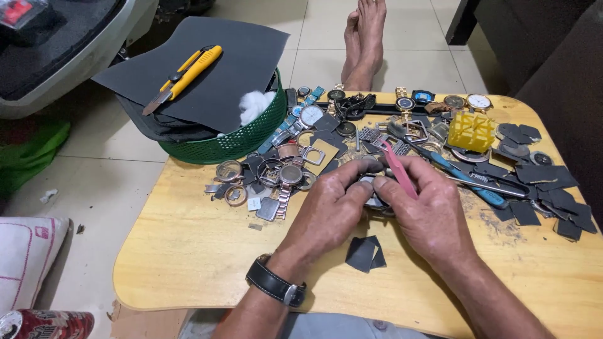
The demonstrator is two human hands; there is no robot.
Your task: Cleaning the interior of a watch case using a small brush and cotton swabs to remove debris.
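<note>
Both hands meet over the middle of a low wooden table (188, 251). My left hand (326, 210), with a black-strapped wristwatch (275, 285) on the wrist, pinches a small round watch part (374, 202) between thumb and fingers. My right hand (430, 210) presses on the same part and holds pink tweezers (397, 168) that point up and away. The part is mostly hidden by my fingers. A dark sandpaper scrap (365, 252) lies just below my hands.
Watch cases, rings and straps (276, 176) are scattered across the table's far half, with a yellow plastic holder (471, 130), blue-handled pliers (468, 182) and dark scraps (546, 188). A green basket (232, 143) holds sandpaper sheets, a yellow knife (185, 76) and cotton. Bare feet (364, 37) rest beyond.
</note>
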